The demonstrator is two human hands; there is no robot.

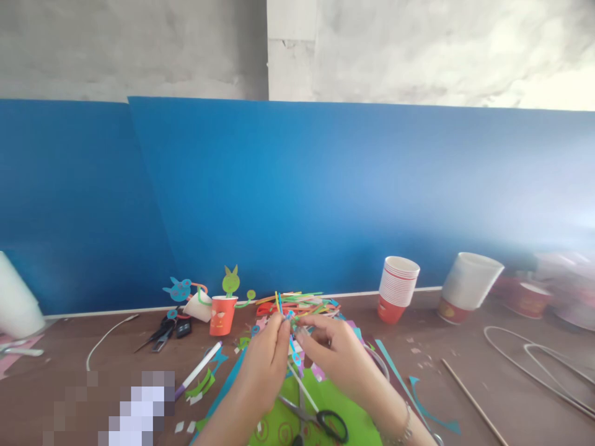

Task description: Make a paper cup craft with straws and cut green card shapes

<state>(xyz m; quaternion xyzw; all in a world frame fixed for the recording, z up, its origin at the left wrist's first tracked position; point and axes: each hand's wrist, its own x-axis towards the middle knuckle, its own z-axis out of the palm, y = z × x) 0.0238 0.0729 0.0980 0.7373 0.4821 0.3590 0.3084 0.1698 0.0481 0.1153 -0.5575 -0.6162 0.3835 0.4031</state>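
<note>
Both hands meet over the middle of the table. My left hand (269, 350) is closed, with thumb and fingers pressed together round thin coloured strips (279, 302) that stick up above it. Beside it on the right, my right hand (330, 347) has its thumb and index finger pinched near a small blue and green piece that is too small to make out. Below the hands, scissors with black handles (331, 426) lie on green paper (351, 399), with a white stick (303, 387) across them. Behind is a pile of coloured pipe cleaners (307, 303).
A red cup with a green paper figure (223, 316) stands back left, near a tipped white cup (199, 306) and black scissors. A white marker (199, 368) lies left. Stacked cups (398, 288), more cups (469, 288), a wooden stick (474, 402) and a cable are at right.
</note>
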